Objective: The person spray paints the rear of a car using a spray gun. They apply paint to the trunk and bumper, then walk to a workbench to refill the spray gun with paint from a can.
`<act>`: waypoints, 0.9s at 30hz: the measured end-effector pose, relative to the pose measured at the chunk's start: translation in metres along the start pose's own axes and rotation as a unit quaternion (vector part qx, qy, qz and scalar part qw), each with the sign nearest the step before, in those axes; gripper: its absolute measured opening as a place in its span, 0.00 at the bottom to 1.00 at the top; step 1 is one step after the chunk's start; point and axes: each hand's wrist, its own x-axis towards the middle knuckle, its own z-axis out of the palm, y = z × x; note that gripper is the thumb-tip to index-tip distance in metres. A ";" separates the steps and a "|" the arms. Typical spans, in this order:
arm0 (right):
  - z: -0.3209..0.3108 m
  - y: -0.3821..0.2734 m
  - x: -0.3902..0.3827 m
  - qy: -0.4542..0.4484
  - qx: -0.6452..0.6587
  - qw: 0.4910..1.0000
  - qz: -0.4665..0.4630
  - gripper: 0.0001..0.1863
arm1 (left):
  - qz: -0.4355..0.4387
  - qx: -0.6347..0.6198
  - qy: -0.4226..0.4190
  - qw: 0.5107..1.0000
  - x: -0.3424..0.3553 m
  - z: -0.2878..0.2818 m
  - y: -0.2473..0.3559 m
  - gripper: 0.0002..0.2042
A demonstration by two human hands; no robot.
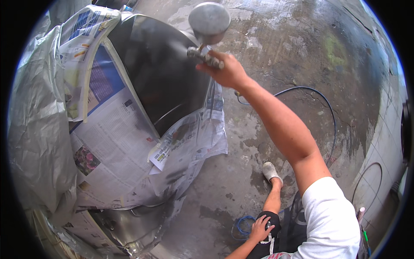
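My right hand [227, 71] is stretched forward and closed round a spray gun [207, 58] with a round grey cup [210, 19] on top. The gun's nozzle points left at a dark grey, curved body panel [161, 64], apart from its surface. A pale mist shows between nozzle and panel. Newspaper sheets [114, 125] edged with tape [133, 93] surround the panel's left and lower sides. Down by my body, my left hand [260, 228] lies on my thigh over dark shorts, its fingers spread and nothing in it.
Silvery plastic sheeting [36, 125] drapes the far left. A blue hose [321, 93] curves over the stained concrete floor [297, 52], with a blue coil [245, 225] near my leg. A tiled wall [379, 142] rises at the right. Loose newspaper [215, 138] hangs below the panel.
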 end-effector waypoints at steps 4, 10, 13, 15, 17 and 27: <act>0.016 -0.013 -0.068 -0.115 0.052 0.992 -0.014 0.24 | 0.002 -0.006 0.012 1.000 0.006 0.001 -0.002 0.30; 0.040 -0.005 -0.127 -0.259 0.028 0.965 0.007 0.22 | 0.003 0.009 0.003 1.000 0.012 -0.004 -0.001 0.30; 0.037 0.003 -0.120 -0.309 0.017 0.950 0.042 0.22 | -0.003 0.009 0.003 1.000 0.016 -0.008 0.004 0.30; 0.030 0.010 -0.095 -0.290 0.019 0.954 0.074 0.22 | -0.006 0.008 0.008 1.000 0.017 -0.008 0.006 0.30; 0.020 0.024 -0.066 -0.203 0.046 0.976 0.065 0.24 | -0.008 0.011 0.005 1.000 0.017 -0.008 0.007 0.29; -0.031 0.039 0.034 0.048 -0.054 0.997 -0.041 0.23 | -0.023 0.003 0.007 1.000 0.030 -0.010 0.025 0.28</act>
